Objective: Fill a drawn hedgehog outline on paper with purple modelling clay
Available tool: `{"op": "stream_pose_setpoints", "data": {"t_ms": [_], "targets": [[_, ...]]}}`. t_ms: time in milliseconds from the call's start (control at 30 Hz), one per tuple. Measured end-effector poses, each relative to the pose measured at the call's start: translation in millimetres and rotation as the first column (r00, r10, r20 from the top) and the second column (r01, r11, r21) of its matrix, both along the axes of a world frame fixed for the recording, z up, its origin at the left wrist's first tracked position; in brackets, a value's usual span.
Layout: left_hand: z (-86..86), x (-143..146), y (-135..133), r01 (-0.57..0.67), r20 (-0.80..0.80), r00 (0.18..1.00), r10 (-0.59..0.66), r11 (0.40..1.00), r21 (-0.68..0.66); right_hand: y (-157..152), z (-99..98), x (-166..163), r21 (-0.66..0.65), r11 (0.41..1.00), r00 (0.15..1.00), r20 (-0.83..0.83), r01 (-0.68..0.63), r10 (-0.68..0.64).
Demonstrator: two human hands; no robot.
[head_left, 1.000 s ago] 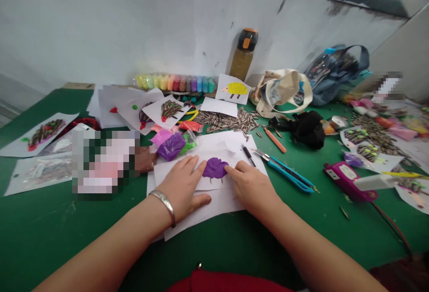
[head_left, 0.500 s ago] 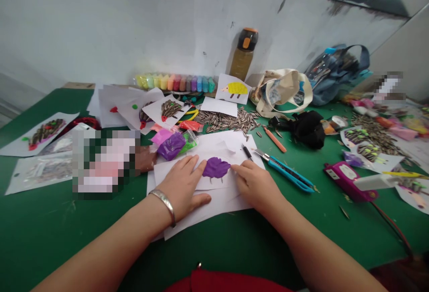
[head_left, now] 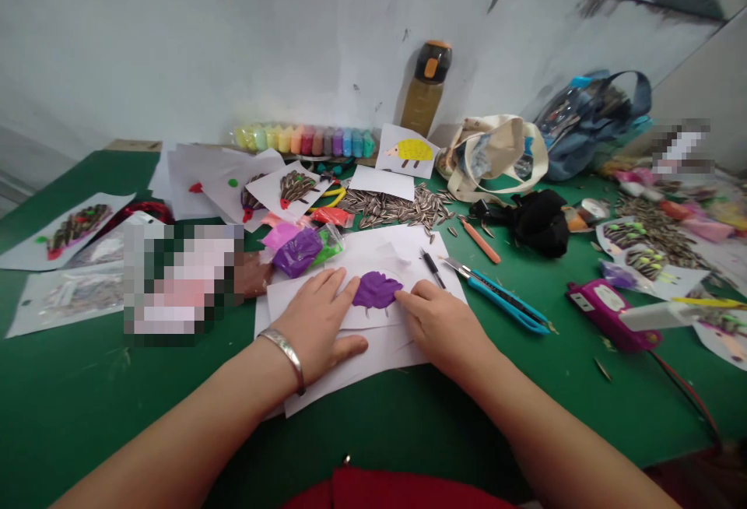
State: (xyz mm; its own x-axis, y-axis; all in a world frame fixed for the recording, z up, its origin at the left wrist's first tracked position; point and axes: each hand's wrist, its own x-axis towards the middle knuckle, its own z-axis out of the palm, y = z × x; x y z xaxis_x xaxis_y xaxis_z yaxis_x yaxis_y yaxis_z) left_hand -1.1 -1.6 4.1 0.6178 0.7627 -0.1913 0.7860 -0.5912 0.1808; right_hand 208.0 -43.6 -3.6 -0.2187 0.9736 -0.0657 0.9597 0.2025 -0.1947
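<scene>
A flat, irregular purple clay shape point(head_left: 377, 289) is located on stacked white paper sheets point(head_left: 350, 375), near centre. The sheets are covered at left by the flat left hand point(head_left: 318, 322), thumb spread wide; the clay's right edge is touched by the right hand's point(head_left: 440, 322) extended index finger, the remaining fingers being curled, their contents indeterminable. A blue-handled utility knife point(head_left: 506, 296) is positioned farther right.

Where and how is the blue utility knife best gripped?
Probably around the middle of its blue handle, with the right hand coming from above and the right. The knife lies flat, silver tip toward the black pen, long handle stretching rightward, so this keeps fingers clear of the tip.
</scene>
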Motion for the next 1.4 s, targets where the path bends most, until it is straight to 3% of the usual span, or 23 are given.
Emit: {"op": "stream_pose_setpoints", "data": {"t_ms": [300,467,700,1033,1200,1400], "targets": [[2.1,0.8,0.2,0.010,-0.042,0.999,-0.010,1.000,-0.010,2.4,-8.4,8.8,0.081,0.997,0.988,-0.157,0.016,-0.003],[1.7,1.1,0.2,0.010,-0.023,1.000,-0.010,1.000,-0.008,-1.5,-7.3,0.2,0.067,0.995,0.996,-0.047,-0.075,0.078],[0.2,-0.5,0.0,-0.001,0.018,1.000,0.001,1.000,-0.006,-2.7,-3.7,-6.3,0.018,0.999,0.994,0.109,-0.026,0.024],[1.8,0.5,-0.2,-0.009,0.019,1.000,0.009,1.000,-0.008,-1.5,-0.5,2.2,-0.006,0.999,0.999,0.023,0.045,-0.045],[4.9,1.6,-0.2,0.001,-0.036,0.999,-0.002,1.000,-0.015,-2.8,-1.8,6.1,0.073,0.997,0.992,-0.122,-0.012,0.021],[3.5,0.5,-0.3,0.016,-0.005,1.000,-0.016,1.000,0.002,-5.4,-2.4,-0.3,0.022,0.994,0.994,0.027,-0.105,0.104]]}}
